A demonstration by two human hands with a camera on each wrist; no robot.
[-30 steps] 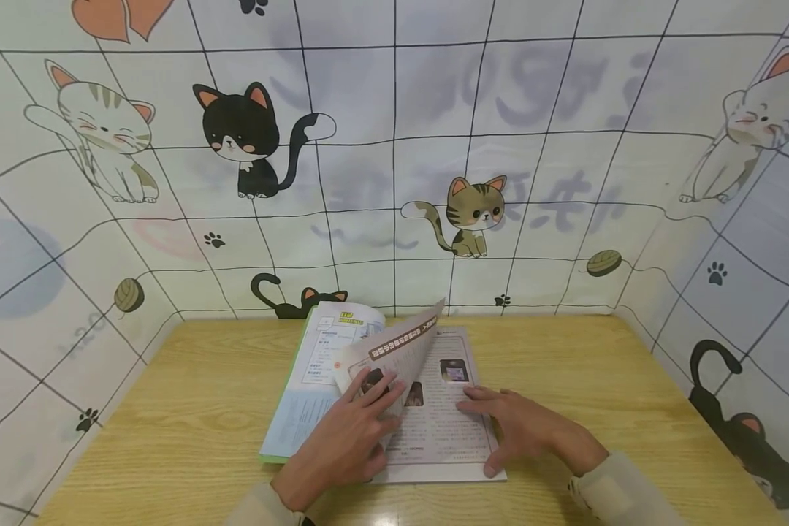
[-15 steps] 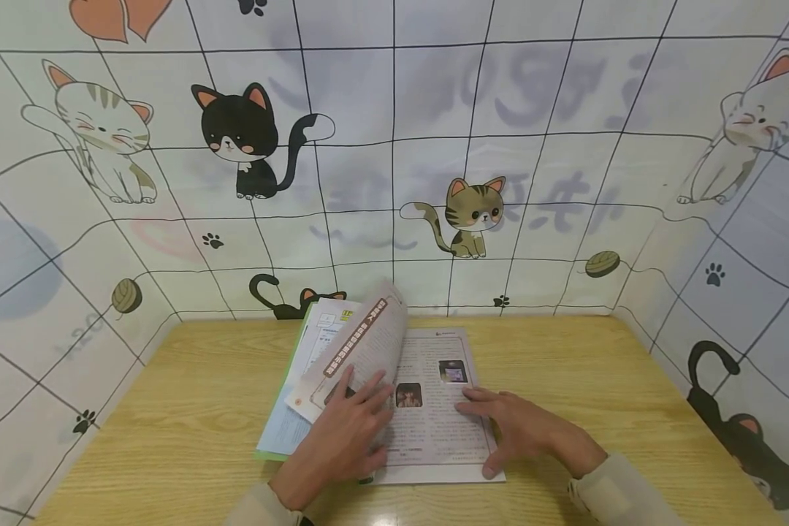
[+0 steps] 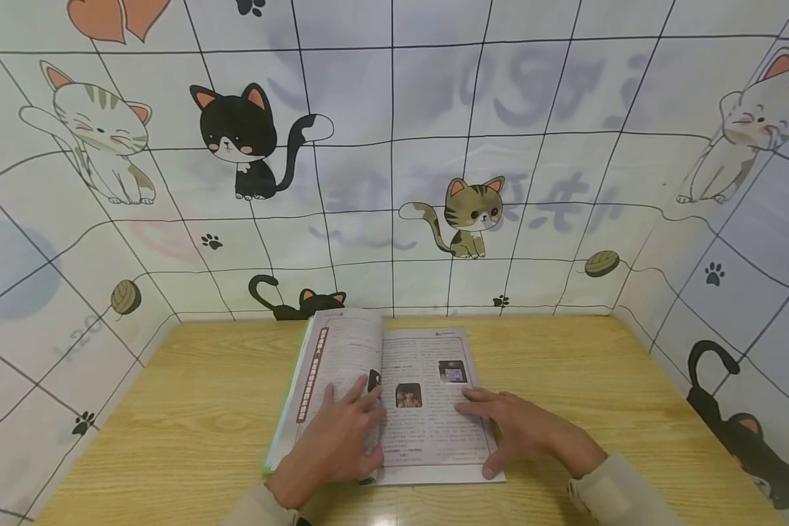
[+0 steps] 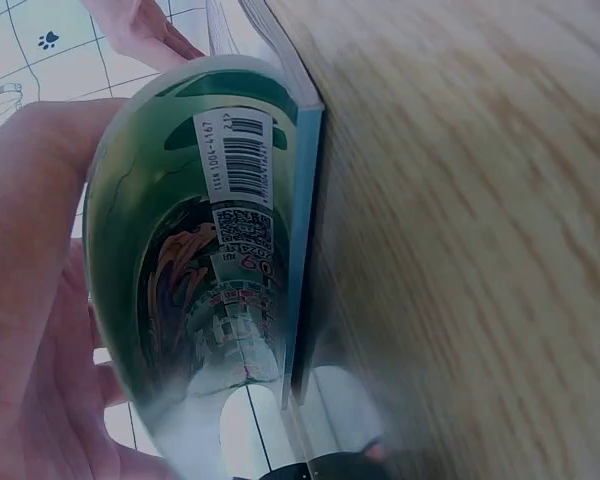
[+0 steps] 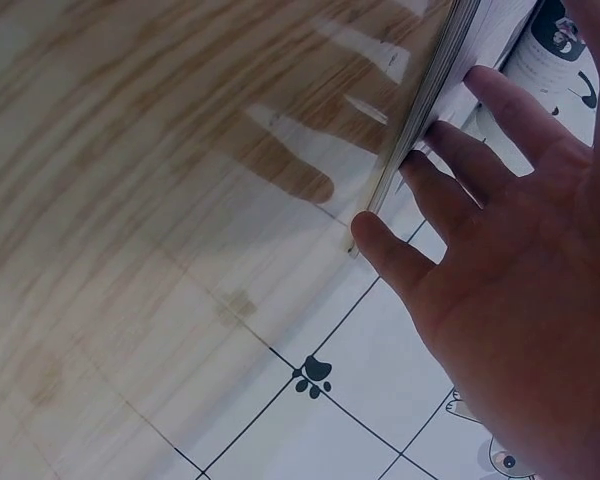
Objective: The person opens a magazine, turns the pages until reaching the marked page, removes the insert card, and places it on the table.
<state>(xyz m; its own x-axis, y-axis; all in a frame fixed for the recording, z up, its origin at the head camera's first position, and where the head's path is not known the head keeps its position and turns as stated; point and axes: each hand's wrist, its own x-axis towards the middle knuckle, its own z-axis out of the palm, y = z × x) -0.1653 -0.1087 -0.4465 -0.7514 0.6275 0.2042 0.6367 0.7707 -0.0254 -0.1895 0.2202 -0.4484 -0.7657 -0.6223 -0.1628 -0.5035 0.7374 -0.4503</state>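
An open magazine [image 3: 427, 438] lies on the wooden table. Its left page [image 3: 348, 336] bears a dark vertical title strip, and small photos sit on the right page. My left hand [image 3: 338, 438] rests on the left page beside the spine with fingers spread. In the left wrist view the glossy green cover [image 4: 160, 150], with a barcode, bows up in front of that hand. Spread fingers of my right hand [image 3: 526, 431] rest on the right page's outer edge. The right wrist view shows those fingertips along the page stack [image 5: 430, 110].
The magazine lies on a light wood-grain table [image 3: 598, 380]. Behind it and on both sides hangs a white grid-patterned sheet [image 3: 368, 175] printed with cartoon cats, yarn balls and paw prints.
The page that was raised over the middle has swung left and now lies on the left side, covering the blue-and-white page. Both hands have stayed nearly in place.
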